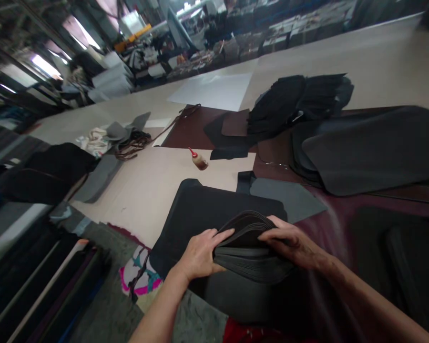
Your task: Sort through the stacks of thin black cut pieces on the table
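Between my two hands is a stack of thin dark sheets (253,271), bent so that its layers bow apart in the middle. My left hand (202,252) grips its left end, thumb and fingers closed on the edges. At the opposite end my right hand (289,240) is closed on the sheets, with fingertips at the gap between the upper and lower layers. Under and behind the stack lies a larger black panel (218,205) with rounded corners. The sheets' exact material cannot be told.
A small glue-like bottle (199,161) with a red tip lies on the pale table (139,186). Piles of black pieces (300,102) and large dark panels (379,147) are at the right. Brown strips and cloth scraps (95,142) lie far left. Rolls (57,286) stand below the table's left edge.
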Demonstrator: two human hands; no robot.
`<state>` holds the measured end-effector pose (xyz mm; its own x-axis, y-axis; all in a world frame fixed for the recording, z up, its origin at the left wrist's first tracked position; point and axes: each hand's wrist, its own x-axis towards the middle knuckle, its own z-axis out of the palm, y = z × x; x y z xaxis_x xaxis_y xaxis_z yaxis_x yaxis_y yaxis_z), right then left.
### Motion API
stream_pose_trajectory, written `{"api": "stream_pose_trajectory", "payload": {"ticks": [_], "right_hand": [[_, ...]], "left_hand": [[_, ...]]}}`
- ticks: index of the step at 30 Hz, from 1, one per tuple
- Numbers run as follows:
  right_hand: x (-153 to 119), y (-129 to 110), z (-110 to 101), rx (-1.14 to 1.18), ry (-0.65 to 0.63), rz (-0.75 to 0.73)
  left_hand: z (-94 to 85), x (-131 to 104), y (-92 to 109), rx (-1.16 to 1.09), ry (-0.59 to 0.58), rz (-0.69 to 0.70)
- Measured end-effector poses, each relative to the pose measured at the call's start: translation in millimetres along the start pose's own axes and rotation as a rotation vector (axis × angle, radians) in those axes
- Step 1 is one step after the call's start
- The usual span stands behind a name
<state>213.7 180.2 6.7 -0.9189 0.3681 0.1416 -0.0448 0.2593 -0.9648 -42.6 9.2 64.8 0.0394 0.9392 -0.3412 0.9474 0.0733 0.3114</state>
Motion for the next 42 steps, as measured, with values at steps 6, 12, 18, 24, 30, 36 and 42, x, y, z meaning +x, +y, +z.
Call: {"api": "stream_pose_trajectory", "payload": {"ticks": [6,12,18,24,30,36,42], "right_hand": [[2,8,2,-0.011,0.009,0.032],[-1,4,-1,0.09,-0.035,-0.004],[-5,2,-6,-0.013,-0.098,-0.008],[-2,16,-4,-0.062,-0.053,-0.01],[-1,13,-5,-0.044,-0.07,-0.068],[-3,11,-13,-0.074,-0.166,-0.042],[1,17,-13,-0.065,-0.198,-0.055]], "left_hand": [[26.8,-21,8,-0.054,0.174,-0.088],[74.7,-47,6,-0.044,0.516,-0.145],[82.1,-36,4,0.007,0.605,-0.204],[60.8,-26,0,0.007,0.485,-0.112],[48.6,-17,-3,-0.009,0.413,-0.161],[45.7,-12,-5,-0.011,0.385,-0.175],[46.2,-14,-5,0.006,0.394,-0.177]]}}
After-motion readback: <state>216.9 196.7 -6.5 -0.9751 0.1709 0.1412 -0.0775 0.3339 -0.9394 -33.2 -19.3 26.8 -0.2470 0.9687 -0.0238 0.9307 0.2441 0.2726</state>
